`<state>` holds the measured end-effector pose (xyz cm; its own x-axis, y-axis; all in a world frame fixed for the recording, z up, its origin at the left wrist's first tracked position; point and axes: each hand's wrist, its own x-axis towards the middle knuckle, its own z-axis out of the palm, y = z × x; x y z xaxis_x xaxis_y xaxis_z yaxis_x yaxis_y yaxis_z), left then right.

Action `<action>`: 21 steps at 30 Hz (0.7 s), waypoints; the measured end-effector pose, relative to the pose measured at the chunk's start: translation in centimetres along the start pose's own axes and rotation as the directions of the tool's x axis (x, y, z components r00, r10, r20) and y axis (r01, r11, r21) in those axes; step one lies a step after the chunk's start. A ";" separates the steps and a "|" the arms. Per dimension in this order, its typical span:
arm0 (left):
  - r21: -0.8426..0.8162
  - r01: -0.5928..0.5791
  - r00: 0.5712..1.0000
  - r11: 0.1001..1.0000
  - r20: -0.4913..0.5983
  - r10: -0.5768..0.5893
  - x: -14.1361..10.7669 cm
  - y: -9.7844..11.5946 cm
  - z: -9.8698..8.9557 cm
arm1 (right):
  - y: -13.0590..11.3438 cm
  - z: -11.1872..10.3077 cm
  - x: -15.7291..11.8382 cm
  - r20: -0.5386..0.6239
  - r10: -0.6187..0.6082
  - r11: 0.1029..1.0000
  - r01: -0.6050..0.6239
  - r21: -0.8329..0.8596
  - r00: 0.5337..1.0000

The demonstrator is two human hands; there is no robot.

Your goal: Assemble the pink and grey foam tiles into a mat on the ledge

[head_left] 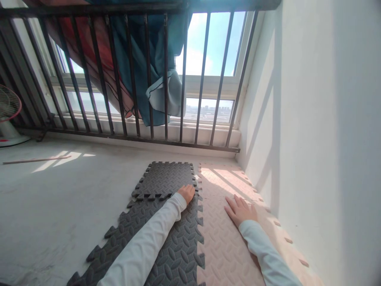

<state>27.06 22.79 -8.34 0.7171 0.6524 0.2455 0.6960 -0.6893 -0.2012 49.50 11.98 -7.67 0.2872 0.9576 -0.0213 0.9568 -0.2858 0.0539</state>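
Note:
Dark grey foam tiles [175, 242] with toothed edges lie on the floor, and a further grey tile [166, 176] overlaps or meets their far end. My left hand [187, 193] is at the right part of the seam between them, its fingers curled on the tile's corner. Along their right side runs a strip of pink foam tiles [217, 238], with a narrow gap visible beside the far grey tile. My right hand [240, 210] lies flat on the pink strip near a seam, fingers spread, holding nothing.
Ahead stands a black railing [166, 142] before a window, with blue and red cloth [133, 59] hanging behind it. A white wall [315, 139] rises at the right. On the left are a fan [10, 115] and a thin stick [37, 159] on the floor.

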 end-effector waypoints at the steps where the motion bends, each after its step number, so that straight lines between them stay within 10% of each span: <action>1: -0.020 0.009 1.000 1.000 0.002 -0.009 -0.1 0.0 -0.1 | 0.0 0.0 0.0 0.002 0.002 1.000 -0.002 -0.002 1.000; 8: -0.272 0.089 0.991 0.958 0.123 -0.057 -1.7 -1.1 -1.0 | -0.1 -0.2 -0.1 0.022 0.008 1.000 -0.007 -0.017 1.000; 13: -0.287 0.445 0.880 0.848 0.314 -0.356 -2.5 -4.0 -1.1 | 0.0 -0.2 -0.1 0.020 0.004 1.000 -0.003 -0.009 1.000; 15: -0.241 0.613 0.777 0.753 0.359 -0.517 -3.0 -5.5 -1.4 | 0.0 -0.2 -0.2 0.019 0.002 1.000 -0.002 -0.005 1.000; 19: -0.036 0.938 0.336 0.345 0.334 -0.880 -4.7 -8.5 -2.1 | -0.1 -0.2 -0.2 0.001 0.006 1.000 -0.006 -0.002 1.000; 21: -0.006 0.973 0.215 0.229 0.362 -0.907 -5.8 -9.6 -2.3 | -0.1 -0.2 -0.1 0.010 0.009 1.000 -0.009 -0.001 1.000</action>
<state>16.14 24.87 -5.71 -0.4631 0.8797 -0.1075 0.8569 0.4754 0.1990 49.38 11.92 -7.50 0.2961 0.9547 -0.0306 0.9542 -0.2942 0.0553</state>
